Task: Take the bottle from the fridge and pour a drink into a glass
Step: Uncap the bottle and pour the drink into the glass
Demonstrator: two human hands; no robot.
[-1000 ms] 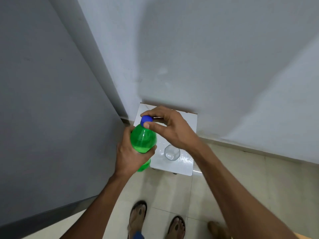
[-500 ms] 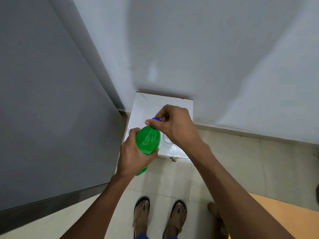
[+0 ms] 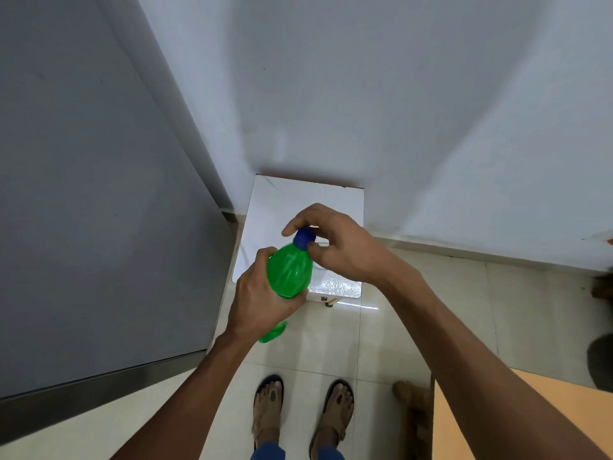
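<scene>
Two hands work on one green bottle (image 3: 289,272) above a small white worktop (image 3: 285,207): the left hand (image 3: 262,300) is wrapped around its body, and the right hand (image 3: 338,247) pinches its one blue cap (image 3: 304,238). Two sandalled feet (image 3: 268,406) stand near on the tiled floor (image 3: 431,310).

Over the last second the right hand (image 3: 345,249) has shifted its grip on the cap (image 3: 304,238): a second ago the blue top showed, half a second ago the fingers nearly covered it, and now it shows again between thumb and fingers. The glass, plain on the table (image 3: 298,200) a second ago, is now hidden behind that hand.
</scene>
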